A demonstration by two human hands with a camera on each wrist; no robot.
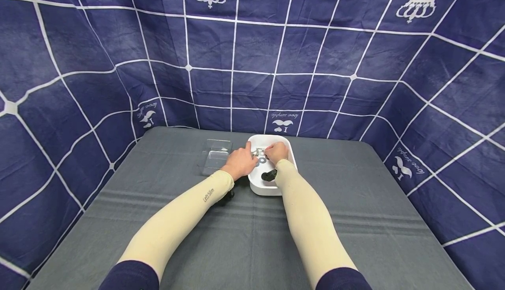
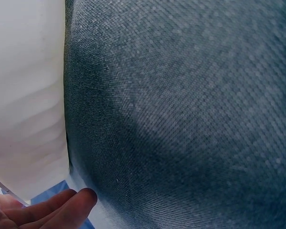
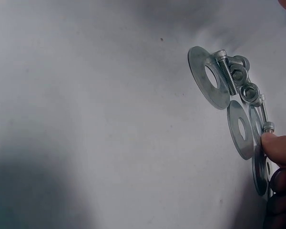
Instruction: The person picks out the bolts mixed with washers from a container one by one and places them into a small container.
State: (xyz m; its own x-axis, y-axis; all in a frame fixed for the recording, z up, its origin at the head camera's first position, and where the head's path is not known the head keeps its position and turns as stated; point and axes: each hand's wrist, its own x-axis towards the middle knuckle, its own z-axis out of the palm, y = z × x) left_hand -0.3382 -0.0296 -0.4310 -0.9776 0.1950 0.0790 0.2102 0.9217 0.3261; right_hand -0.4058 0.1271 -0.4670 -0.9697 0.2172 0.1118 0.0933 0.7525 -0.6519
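Note:
A white bin with rounded corners stands on the grey table. My left hand rests at its left rim, its index finger straight along the edge. In the left wrist view those fingers lie beside the bin's outer wall. My right hand reaches down inside and pinches a small socket-head bolt between its fingertips, partly hidden by the thumb. Close by on the bin floor lie several flat washers, another bolt and small nuts.
A clear plastic box with its lid folded back sits to the left of the bin. A blue curtain with white lines hangs round the back and sides of the table. Black devices are strapped at both wrists.

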